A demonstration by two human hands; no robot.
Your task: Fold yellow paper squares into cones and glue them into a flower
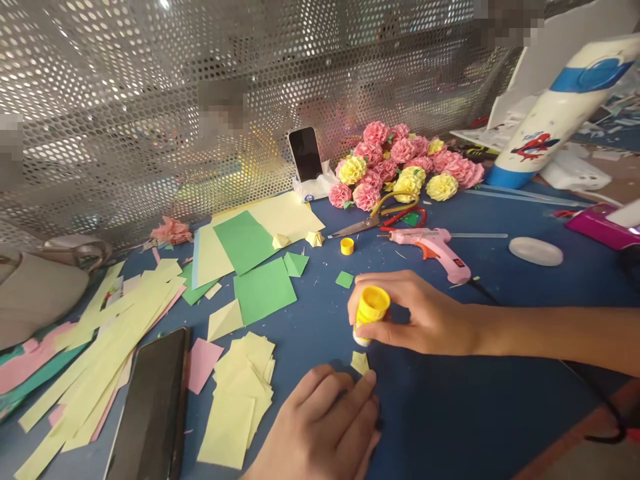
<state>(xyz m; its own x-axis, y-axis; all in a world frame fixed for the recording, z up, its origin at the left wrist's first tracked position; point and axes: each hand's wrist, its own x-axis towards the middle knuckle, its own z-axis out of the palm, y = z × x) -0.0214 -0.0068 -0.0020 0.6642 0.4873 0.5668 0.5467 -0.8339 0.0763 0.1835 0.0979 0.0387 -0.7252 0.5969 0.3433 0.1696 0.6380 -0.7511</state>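
My right hand [415, 313] is closed around a yellow glue stick [373, 303], held upright with its pale tip downward just above the table. Below it lies a small yellow paper piece [359, 362]. My left hand [325, 427] has its fingers curled together, with a fingertip pinning the near edge of that piece to the table. The yellow glue cap [347, 247] stands apart, farther back. Left of my left hand is a loose stack of yellow paper squares [240, 393]. Two small folded yellow paper pieces [314, 239] rest at the back.
A pink glue gun [435, 250] and scissors [357, 227] lie behind my right hand. Paper flowers [385, 167], a leaning phone [306, 155] and a bottle [555, 120] stand at the back. Green sheets [265, 291], yellow strips [110, 360] and a dark phone [150, 400] occupy the left.
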